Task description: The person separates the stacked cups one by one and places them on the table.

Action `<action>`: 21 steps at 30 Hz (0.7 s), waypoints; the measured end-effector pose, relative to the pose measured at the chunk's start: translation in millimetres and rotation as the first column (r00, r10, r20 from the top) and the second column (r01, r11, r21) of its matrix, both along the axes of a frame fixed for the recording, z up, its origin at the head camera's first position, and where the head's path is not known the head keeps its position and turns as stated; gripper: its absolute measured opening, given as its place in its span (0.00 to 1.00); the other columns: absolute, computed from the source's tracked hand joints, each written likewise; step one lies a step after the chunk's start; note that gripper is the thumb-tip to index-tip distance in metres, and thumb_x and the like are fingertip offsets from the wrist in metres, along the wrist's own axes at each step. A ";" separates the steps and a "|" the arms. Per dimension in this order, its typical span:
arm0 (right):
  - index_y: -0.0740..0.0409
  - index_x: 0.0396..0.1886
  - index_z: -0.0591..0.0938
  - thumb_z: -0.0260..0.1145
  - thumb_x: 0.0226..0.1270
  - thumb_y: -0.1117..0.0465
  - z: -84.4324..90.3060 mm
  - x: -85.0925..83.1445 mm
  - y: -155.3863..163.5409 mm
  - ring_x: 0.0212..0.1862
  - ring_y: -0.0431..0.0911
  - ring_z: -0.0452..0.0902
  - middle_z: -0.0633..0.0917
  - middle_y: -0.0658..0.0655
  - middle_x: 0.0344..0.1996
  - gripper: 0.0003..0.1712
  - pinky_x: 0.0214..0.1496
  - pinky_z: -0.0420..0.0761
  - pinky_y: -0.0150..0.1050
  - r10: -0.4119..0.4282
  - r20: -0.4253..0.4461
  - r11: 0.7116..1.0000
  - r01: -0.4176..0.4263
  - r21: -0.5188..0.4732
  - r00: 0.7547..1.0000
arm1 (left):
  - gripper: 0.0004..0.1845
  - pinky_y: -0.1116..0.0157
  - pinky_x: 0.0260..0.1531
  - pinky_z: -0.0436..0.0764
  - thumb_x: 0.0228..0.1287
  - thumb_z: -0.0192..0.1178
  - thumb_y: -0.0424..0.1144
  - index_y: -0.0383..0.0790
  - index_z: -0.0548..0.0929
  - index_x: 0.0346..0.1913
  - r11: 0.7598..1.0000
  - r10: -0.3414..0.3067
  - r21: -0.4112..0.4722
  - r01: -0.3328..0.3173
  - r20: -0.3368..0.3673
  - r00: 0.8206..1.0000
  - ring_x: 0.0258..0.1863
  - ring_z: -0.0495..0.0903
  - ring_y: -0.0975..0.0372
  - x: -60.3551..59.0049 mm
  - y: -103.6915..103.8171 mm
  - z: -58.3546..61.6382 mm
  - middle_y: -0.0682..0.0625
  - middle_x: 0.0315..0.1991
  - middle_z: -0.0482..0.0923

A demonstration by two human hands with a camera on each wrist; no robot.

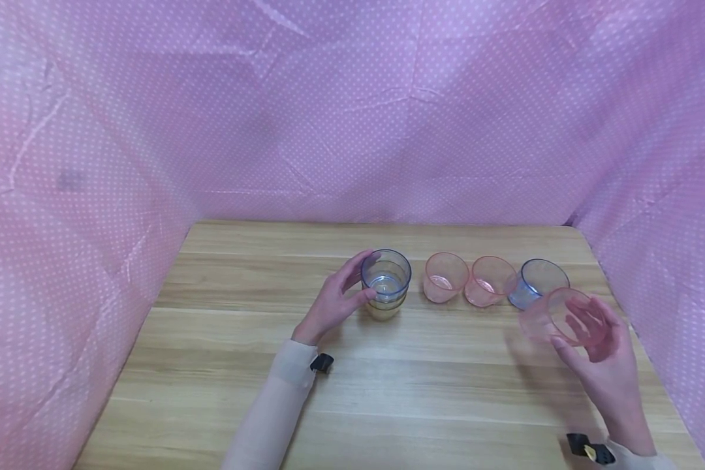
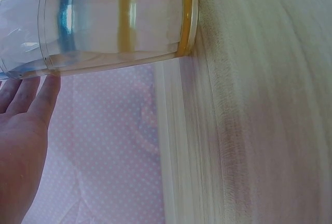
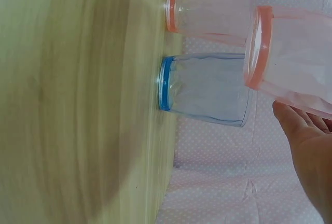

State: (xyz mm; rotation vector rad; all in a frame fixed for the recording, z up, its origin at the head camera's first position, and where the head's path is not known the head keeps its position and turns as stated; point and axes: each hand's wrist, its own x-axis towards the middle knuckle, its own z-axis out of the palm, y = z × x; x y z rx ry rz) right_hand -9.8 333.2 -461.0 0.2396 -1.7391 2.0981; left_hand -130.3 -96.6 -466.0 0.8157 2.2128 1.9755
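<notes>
Three pink cups [image 1: 486, 290], two blue cups [image 3: 207, 86], two yellow cups [image 1: 383, 313]

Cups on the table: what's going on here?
A person has both hands on cups. The left hand holds a stack standing on the table, with a blue cup nested on top and yellow below. The right hand holds a pink cup up off the table. Between the hands, two more pink cups and a second blue cup stand in a row, untouched.
</notes>
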 end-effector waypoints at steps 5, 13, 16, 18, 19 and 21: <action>0.74 0.76 0.58 0.52 0.42 1.01 -2.5 0.8 3.3 0.67 0.46 0.76 0.76 0.61 0.66 0.56 0.69 0.76 0.32 -0.036 0.041 0.999 0.035 0.020 0.998 | 0.48 0.57 0.75 0.67 0.64 0.66 0.64 0.40 0.64 0.79 1.000 -0.002 0.009 0.002 0.006 1.000 0.73 0.69 0.48 0.7 0.1 1.9 0.43 0.76 0.68; 0.72 0.75 0.61 0.53 0.43 1.00 -7.6 0.3 7.8 0.65 0.46 0.77 0.78 0.61 0.65 0.54 0.67 0.78 0.31 -0.031 0.044 0.999 0.032 -0.011 0.999 | 0.48 0.59 0.75 0.68 0.64 0.64 0.66 0.41 0.65 0.79 1.000 -0.003 0.003 0.003 -0.003 1.000 0.73 0.69 0.50 0.0 0.0 0.9 0.45 0.75 0.69; 0.71 0.73 0.62 0.55 0.44 1.00 -9.5 0.6 9.7 0.64 0.45 0.78 0.78 0.60 0.63 0.53 0.66 0.78 0.30 -0.045 0.088 0.999 0.044 0.010 0.995 | 0.47 0.59 0.75 0.68 0.65 0.65 0.65 0.41 0.65 0.79 1.000 -0.003 0.005 0.003 -0.007 1.000 0.73 0.69 0.50 -0.7 0.1 0.1 0.45 0.75 0.69; 0.70 0.73 0.62 0.56 0.45 0.99 -11.3 0.7 11.3 0.64 0.44 0.78 0.78 0.58 0.63 0.52 0.65 0.78 0.28 -0.045 0.111 0.999 0.042 0.030 0.993 | 0.47 0.59 0.75 0.67 0.65 0.65 0.64 0.40 0.65 0.79 1.000 -0.005 0.009 0.005 -0.006 1.000 0.73 0.69 0.49 -0.9 0.2 -0.3 0.44 0.75 0.69; 0.69 0.73 0.62 0.57 0.46 0.98 -12.5 0.8 12.1 0.64 0.43 0.78 0.78 0.58 0.63 0.52 0.65 0.78 0.27 -0.039 0.119 0.999 0.036 0.034 0.992 | 0.47 0.58 0.75 0.67 0.65 0.65 0.63 0.40 0.65 0.79 1.000 -0.005 0.010 0.005 -0.004 1.000 0.73 0.69 0.49 -0.8 0.2 -0.1 0.44 0.75 0.69; 0.66 0.72 0.62 0.58 0.48 0.97 -14.6 1.1 13.5 0.64 0.42 0.77 0.77 0.57 0.64 0.51 0.64 0.77 0.26 -0.035 0.133 0.998 0.029 0.048 0.991 | 0.47 0.58 0.75 0.67 0.66 0.66 0.62 0.39 0.64 0.79 1.000 -0.008 0.013 0.008 0.000 1.000 0.73 0.69 0.49 -0.7 0.2 0.2 0.43 0.75 0.69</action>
